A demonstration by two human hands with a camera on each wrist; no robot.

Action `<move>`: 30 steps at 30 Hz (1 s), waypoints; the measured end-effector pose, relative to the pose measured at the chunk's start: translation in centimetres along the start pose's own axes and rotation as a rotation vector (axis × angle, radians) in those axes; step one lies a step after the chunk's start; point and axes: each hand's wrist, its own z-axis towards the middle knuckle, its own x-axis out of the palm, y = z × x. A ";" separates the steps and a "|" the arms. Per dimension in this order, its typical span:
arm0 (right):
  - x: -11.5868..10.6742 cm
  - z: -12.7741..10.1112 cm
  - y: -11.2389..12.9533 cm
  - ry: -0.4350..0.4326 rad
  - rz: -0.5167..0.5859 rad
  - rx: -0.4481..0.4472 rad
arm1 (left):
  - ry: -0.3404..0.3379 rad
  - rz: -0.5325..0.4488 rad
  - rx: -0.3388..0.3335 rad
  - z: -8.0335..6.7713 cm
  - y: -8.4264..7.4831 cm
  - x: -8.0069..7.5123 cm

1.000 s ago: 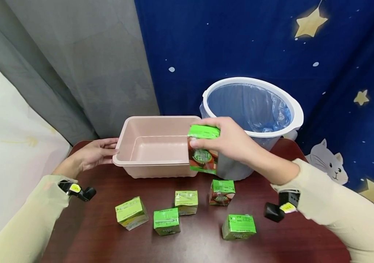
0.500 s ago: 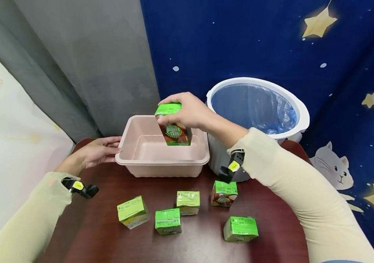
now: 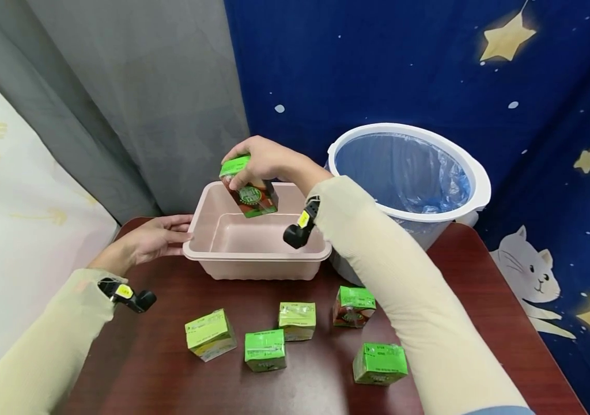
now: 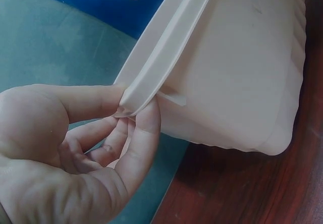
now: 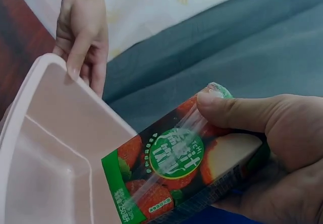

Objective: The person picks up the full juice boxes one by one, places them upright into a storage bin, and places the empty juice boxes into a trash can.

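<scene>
My right hand (image 3: 258, 158) grips a green juice carton (image 3: 247, 187) with a strawberry label (image 5: 174, 158), tilted above the back left part of the pink plastic tub (image 3: 253, 259). My left hand (image 3: 155, 239) holds the tub's left rim (image 4: 161, 67), thumb on top and fingers (image 4: 144, 133) under the lip. The tub (image 5: 45, 148) looks bare inside. Several more green cartons (image 3: 265, 349) lie on the dark red table (image 3: 150, 369) in front of the tub.
A white bin (image 3: 409, 173) lined with a blue bag stands right of the tub at the table's back. A grey curtain (image 3: 134, 98) and a blue star-patterned cloth (image 3: 404, 57) hang behind. Both wrists carry small black cameras (image 3: 297, 230).
My right hand has carried the carton leftward from in front of the bin to over the tub's back left, tilting it. The left hand has stayed on the rim.
</scene>
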 end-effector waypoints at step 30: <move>6.5 5.2 -9.8 -0.043 0.243 0.232 | -0.025 0.011 -0.017 -0.1 -0.3 0.1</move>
